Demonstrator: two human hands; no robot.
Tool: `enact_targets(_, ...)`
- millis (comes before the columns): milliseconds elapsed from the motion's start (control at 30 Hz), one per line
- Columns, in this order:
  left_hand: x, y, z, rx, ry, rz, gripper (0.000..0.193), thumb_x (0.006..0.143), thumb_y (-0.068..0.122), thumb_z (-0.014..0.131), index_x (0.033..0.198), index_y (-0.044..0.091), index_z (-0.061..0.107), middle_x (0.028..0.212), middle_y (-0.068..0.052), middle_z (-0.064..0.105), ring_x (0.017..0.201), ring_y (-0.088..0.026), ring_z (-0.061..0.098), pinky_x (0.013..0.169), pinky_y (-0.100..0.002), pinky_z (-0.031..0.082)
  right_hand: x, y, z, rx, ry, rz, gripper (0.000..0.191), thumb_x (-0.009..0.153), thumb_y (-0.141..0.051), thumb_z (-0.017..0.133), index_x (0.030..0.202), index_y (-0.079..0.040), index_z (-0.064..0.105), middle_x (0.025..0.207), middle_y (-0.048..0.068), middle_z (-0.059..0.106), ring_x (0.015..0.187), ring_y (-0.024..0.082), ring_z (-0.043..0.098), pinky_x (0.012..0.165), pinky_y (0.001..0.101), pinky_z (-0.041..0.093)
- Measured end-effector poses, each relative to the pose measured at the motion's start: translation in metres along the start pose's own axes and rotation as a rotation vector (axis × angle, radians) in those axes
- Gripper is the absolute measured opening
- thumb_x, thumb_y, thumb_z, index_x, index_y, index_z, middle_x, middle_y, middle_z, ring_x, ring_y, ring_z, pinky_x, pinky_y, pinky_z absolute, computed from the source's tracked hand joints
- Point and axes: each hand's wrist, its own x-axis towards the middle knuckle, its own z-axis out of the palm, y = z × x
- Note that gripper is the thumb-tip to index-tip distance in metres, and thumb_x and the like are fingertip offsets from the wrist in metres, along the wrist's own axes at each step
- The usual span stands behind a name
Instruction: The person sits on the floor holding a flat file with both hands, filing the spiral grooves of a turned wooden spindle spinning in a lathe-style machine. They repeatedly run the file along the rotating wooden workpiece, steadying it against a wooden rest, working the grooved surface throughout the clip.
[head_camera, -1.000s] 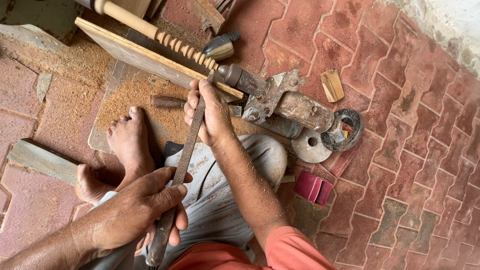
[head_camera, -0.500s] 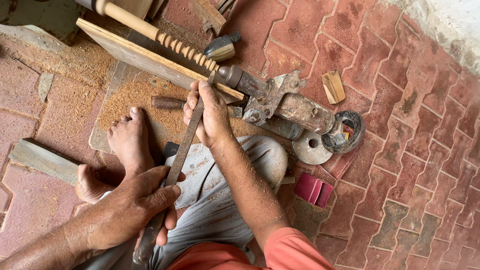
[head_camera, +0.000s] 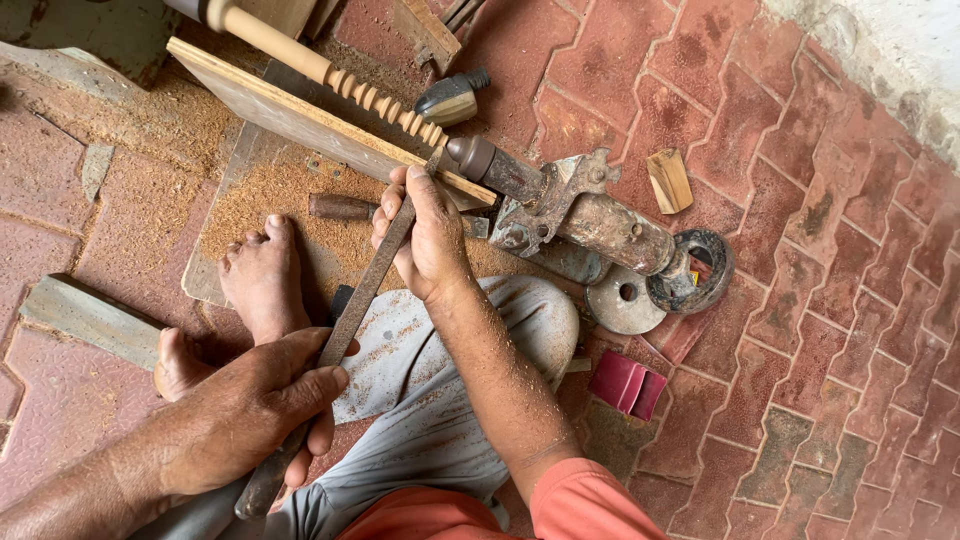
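A: Head view, looking down: what do the hands hold?

B: One long turning chisel (head_camera: 350, 310). The left hand (head_camera: 255, 410) has its fingers curled tight around the handle end, near the lap. The right hand (head_camera: 425, 240) lies over the blade further up, fingers pressed together on top of the metal, thumb on the side.

A: Where does the tip go?

B: Just past the right fingertips it meets a pale wooden spindle (head_camera: 330, 75), at the end of a row of beads cut into it. The blade rests on a flat wooden board (head_camera: 300, 120) running alongside the spindle, likely as a steadying rest.

A: What is beyond the fingers?

B: A rusty metal lathe head (head_camera: 590, 215) grips the spindle's end. A bare foot (head_camera: 265, 280) sits between the hands on sawdust (head_camera: 260, 195), seemingly bracing the setup.
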Motion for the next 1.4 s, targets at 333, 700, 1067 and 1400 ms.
enact_targets(333, -0.008, 0.025, 0.004, -0.508, -0.133, -0.228, 0.032, 0.102, 0.035, 0.057, 0.124, 0.012, 0.059, 0.065, -0.011, 0.075, 0.044, -0.018, 0.068, 0.042, -0.030, 0.050, -0.001, -0.004, -0.003, -0.024, -0.026, 0.033, 0.028, 0.110, -0.038, 0.051, 0.109, -0.010, 0.056, 0.074, 0.002, 0.055, 0.063, 0.014, 0.054, 0.054, 0.0314, 0.046)
enact_targets(700, -0.013, 0.058, 0.009, -0.491, -0.132, -0.231, 0.031, 0.102, 0.034, 0.057, 0.124, 0.012, 0.057, 0.067, -0.008, 0.077, 0.047, -0.017, 0.071, 0.038, -0.029, 0.047, 0.000, -0.010, -0.010, 0.004, -0.053, 0.078, 0.028, 0.109, -0.037, 0.054, 0.111, -0.009, 0.055, 0.073, 0.000, 0.056, 0.061, 0.012, 0.053, 0.051, 0.0278, 0.044)
enact_targets(1067, -0.010, 0.065, 0.012, -0.473, -0.156, -0.242, 0.032, 0.102, 0.035, 0.056, 0.127, 0.014, 0.056, 0.069, -0.009, 0.078, 0.047, -0.017, 0.071, 0.037, -0.028, 0.045, -0.002, -0.013, -0.013, 0.015, -0.077, 0.085, 0.027, 0.110, -0.036, 0.053, 0.111, -0.009, 0.054, 0.073, 0.000, 0.056, 0.060, 0.011, 0.053, 0.050, 0.0262, 0.042)
enact_targets(1400, -0.009, 0.066, 0.011, -0.420, -0.151, -0.235, 0.034, 0.102, 0.035, 0.055, 0.127, 0.011, 0.059, 0.067, -0.009, 0.077, 0.047, -0.018, 0.072, 0.033, -0.031, 0.047, -0.001, -0.011, -0.012, 0.017, -0.061, 0.080, 0.027, 0.109, -0.036, 0.054, 0.110, -0.009, 0.055, 0.073, 0.000, 0.055, 0.061, 0.012, 0.053, 0.051, 0.0269, 0.043)
